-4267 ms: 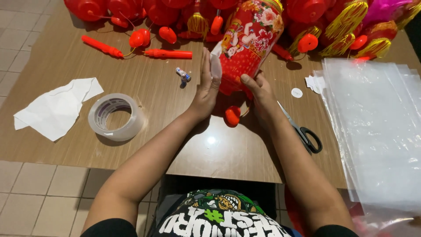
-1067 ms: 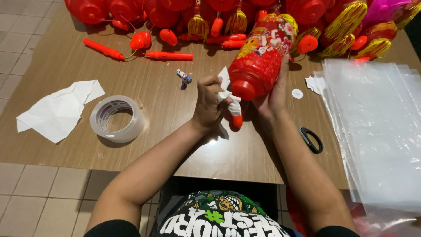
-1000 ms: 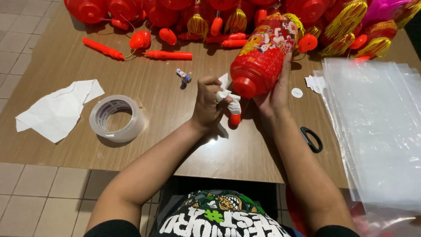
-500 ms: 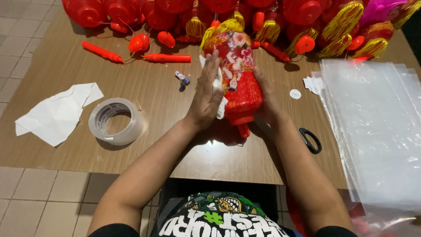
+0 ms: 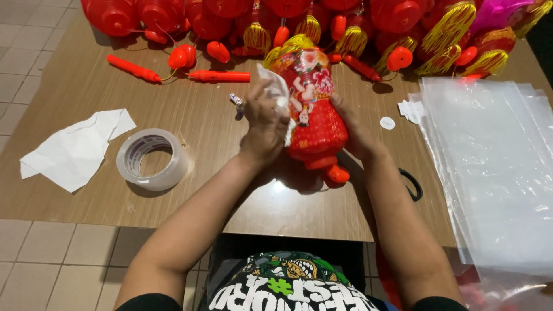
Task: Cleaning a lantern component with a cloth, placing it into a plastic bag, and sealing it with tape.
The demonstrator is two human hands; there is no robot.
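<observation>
The left hand (image 5: 266,124) presses a crumpled white cloth (image 5: 279,95) against the left flank of a red printed lantern (image 5: 311,112), fingers curled around the cloth. The right hand (image 5: 352,129) cups the lantern's right flank, fingers hidden behind it. The lantern stands near the table's middle, yellow tassel at twelve o'clock, red cap (image 5: 337,174) at six o'clock towards the person. At nine o'clock from the hands a roll of clear tape (image 5: 151,159) lies flat, with a white paper sheet (image 5: 75,148) just beyond it. At three o'clock lies a stack of clear plastic bags (image 5: 489,167), and black scissors (image 5: 412,184) peek out beside the right forearm. At twelve o'clock a heap of red lanterns (image 5: 230,17) lines the far edge of the wooden table (image 5: 86,86)
</observation>
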